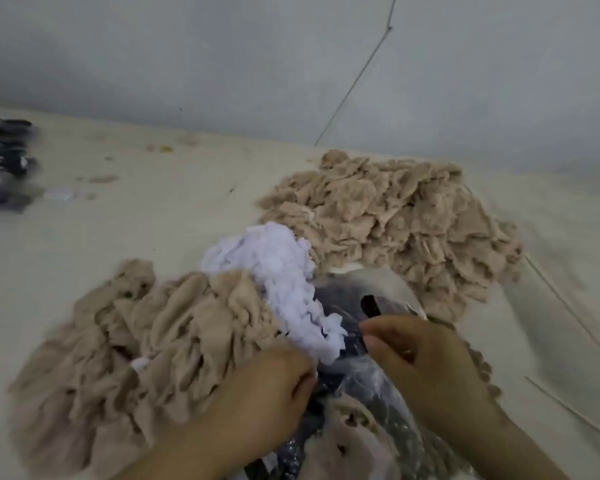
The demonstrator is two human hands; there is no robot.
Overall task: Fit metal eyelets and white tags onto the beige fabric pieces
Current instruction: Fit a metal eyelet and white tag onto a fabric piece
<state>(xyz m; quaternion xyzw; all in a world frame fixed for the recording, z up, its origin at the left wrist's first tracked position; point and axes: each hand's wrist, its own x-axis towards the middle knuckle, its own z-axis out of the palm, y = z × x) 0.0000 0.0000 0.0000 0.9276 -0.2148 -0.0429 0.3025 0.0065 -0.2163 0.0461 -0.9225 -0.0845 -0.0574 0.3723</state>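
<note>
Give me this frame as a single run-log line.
left hand: on beige pile, grip unclear | right hand: pinching something small over plastic bag | white tags: heaped between

fabric heap [125, 341] left | tags [284, 271] between | fabric pile [395, 216] right-behind

- Only two hands and their forearms show, coming up from the lower edge of the head view
- The left hand [267, 393] is bare: no glove, ring or bracelet
- The right hand [420, 358] is bare too, with short, unpainted nails on the thumb and forefinger
- Both forearms are uncovered as far as the frame reaches, with no sleeve or cuff visible
- The wrists carry no watch or band
</note>
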